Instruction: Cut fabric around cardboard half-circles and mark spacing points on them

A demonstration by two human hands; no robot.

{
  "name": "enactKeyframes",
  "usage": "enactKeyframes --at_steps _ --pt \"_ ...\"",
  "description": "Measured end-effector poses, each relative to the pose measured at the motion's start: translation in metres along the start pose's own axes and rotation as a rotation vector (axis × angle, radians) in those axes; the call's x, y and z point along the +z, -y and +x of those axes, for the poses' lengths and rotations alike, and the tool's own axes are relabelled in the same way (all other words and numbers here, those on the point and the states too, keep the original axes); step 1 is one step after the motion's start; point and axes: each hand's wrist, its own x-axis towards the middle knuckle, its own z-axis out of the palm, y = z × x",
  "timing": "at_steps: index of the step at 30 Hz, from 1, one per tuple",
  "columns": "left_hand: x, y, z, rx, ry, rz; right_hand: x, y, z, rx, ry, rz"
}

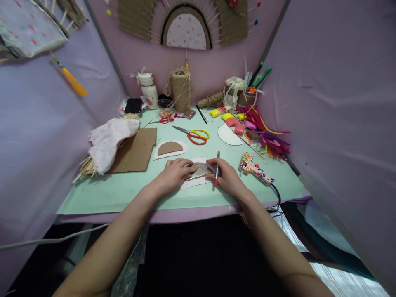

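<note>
My left hand [175, 173] lies on a clear protractor [201, 170] and presses it flat onto a white piece of fabric or paper [193, 182] near the table's front edge. My right hand [227, 178] is closed round a red pen [217, 169], tip down at the protractor's right end. A brown cardboard semicircle on a white piece [170, 148] rests just behind my hands.
Scissors with yellow and red handles [194, 135] and a white half-disc [229, 135] lie mid-table. A patterned glue gun [255, 168] sits right of my hand. Cardboard sheet [136, 150], cloth and sticks lie left. Twine spool [180, 90], bottle, pipe cleaners [269, 138] stand behind.
</note>
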Motion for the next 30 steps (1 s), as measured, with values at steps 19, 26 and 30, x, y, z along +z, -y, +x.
enactKeyframes --at_steps 19,26,30 --pt "0.004 0.004 0.000 -0.002 -0.020 -0.015 0.003 0.001 -0.009 0.043 -0.138 -0.062" --pt "0.004 0.003 -0.001 0.003 -0.033 -0.025 0.004 0.001 -0.012 0.008 -0.226 -0.138" --pt "0.003 0.003 0.000 0.009 -0.032 -0.029 0.005 0.003 -0.012 0.005 -0.214 -0.175"
